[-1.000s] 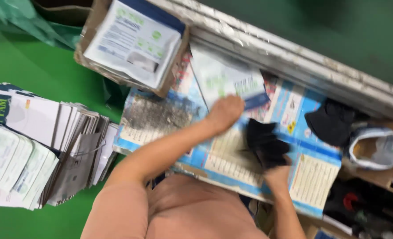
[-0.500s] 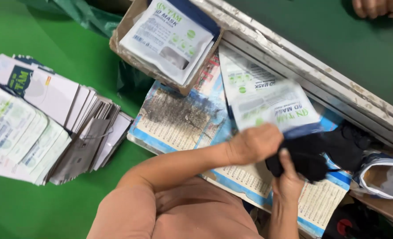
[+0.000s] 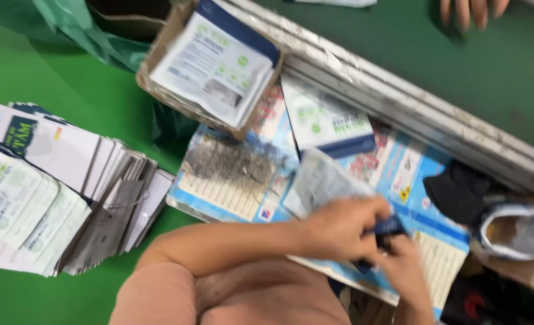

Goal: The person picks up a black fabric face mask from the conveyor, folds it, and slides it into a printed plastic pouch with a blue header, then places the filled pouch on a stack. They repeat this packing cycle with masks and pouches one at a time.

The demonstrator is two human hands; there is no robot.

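Green work surface (image 3: 50, 66) fills the left and bottom of the head view. Landmark: printed blue-and-white sheet (image 3: 231, 180) lying flat mid-frame, a grey smudged patch on its left part. Grey metal rail (image 3: 399, 108) runs diagonally just beyond the sheet's far edge; a darker green surface (image 3: 399, 48) lies past the rail, with another person's fingertips (image 3: 468, 11) at its top edge, well apart from the sheet. Fanned stack of white pouches (image 3: 44, 186) sits left of the sheet, near its left edge, on the green. Cardboard tray (image 3: 159, 54) of white-and-navy pouches sits at the sheet's far-left corner, overlapping it. One loose white pouch with navy end (image 3: 327, 120) lies on the sheet's far part, against the rail. Black mask pile (image 3: 456, 192) is just off the sheet's right side, with an open grey bag (image 3: 513, 232) just right of it.

Left hand (image 3: 339, 229) is over the sheet's near-right part, fingers curled narrow, pinching a clear-faced pouch (image 3: 324, 180) with a navy end. Right hand (image 3: 402, 268) is touching the left hand, fingers closed on a dark item (image 3: 387, 232) at the pouch mouth; motion blur, so I cannot tell how far in it sits.
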